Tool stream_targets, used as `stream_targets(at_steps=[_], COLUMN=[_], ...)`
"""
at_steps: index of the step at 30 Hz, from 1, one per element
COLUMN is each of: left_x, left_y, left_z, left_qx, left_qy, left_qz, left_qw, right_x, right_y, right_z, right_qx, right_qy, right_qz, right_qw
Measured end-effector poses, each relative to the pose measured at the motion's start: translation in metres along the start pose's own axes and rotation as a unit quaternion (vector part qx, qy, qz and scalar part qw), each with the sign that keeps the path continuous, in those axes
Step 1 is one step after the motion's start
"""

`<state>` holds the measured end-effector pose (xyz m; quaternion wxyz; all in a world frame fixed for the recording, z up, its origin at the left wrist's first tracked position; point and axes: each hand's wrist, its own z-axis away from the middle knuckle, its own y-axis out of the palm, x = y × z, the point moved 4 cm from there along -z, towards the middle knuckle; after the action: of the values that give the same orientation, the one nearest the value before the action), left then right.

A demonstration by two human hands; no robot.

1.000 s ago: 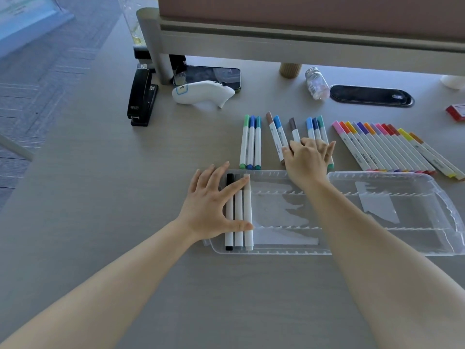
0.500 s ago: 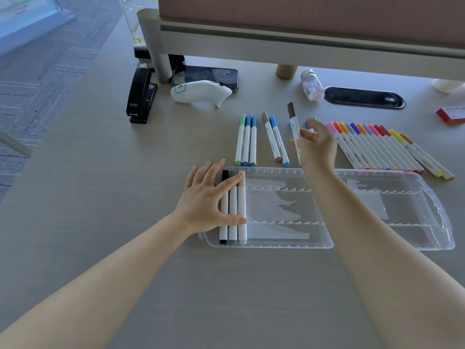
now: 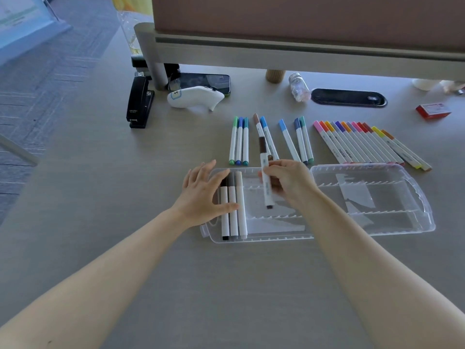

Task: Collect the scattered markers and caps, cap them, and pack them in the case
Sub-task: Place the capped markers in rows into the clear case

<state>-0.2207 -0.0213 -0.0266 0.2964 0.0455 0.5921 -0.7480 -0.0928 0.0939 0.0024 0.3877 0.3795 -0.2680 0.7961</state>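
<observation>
Right hand: the right hand pinches a brown-capped marker by its white barrel, holding it over the left half of the case, cap end toward the far side, close to upright in the view.
Left hand: the left hand lies with fingers spread and nearly straight across the three markers in the case, thumb pressing their barrels; it grips nothing.
Packed markers: three markers lie side by side at the far-left end of the case, capped in black, grey and a pale tone, all touching.
Case: the clear plastic case lies open on the desk, two ribbed halves side by side; the right half holds no markers.
Loose markers, centre: just beyond the case lie a green-blue-teal trio, a brown and blue pair, a single light blue marker and another blue-teal pair.
Loose markers, right: a fanned row of pink, orange, purple, red and yellow markers lies far right, reaching the case's far edge.
Caps: every marker in view looks capped; no loose caps show.
Progress: early in the packing, judged from three in and one in hand; about twenty wait outside.
Left to do: slot the held marker beside the three, then fill the case and close it.
</observation>
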Motion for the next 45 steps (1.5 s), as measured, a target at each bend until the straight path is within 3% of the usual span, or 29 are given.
stream_targets(at_steps=[3, 9, 30, 34, 37, 45], left_x=[0.005, 0.006, 0.000, -0.003, -0.006, -0.012], left_y=[-0.005, -0.007, -0.001, 0.001, 0.003, 0.015], left_z=[0.002, 0.004, 0.002, 0.001, -0.001, -0.011], left_qx=[-0.002, 0.004, 0.006, -0.002, -0.003, 0.009], left_qy=[-0.008, -0.013, -0.009, 0.005, 0.017, 0.016], left_qz=[-0.001, -0.006, -0.013, -0.024, -0.036, -0.114], left_qw=[1.000, 1.000, 1.000, 1.000, 0.999, 0.993], right_x=[-0.007, -0.016, -0.023, -0.021, -0.015, 0.007], right_y=[0.008, 0.013, 0.017, 0.010, -0.002, -0.017], right_z=[0.001, -0.002, -0.004, -0.005, -0.008, -0.028], right_qx=[0.048, 0.030, 0.047, 0.022, -0.042, -0.148], right_qy=[0.023, 0.022, 0.001, -0.054, -0.116, -0.223], right_qz=[0.027, 0.197, 0.207, 0.256, 0.279, 0.401], right_qw=[0.998, 0.980, 0.977, 0.965, 0.952, 0.876])
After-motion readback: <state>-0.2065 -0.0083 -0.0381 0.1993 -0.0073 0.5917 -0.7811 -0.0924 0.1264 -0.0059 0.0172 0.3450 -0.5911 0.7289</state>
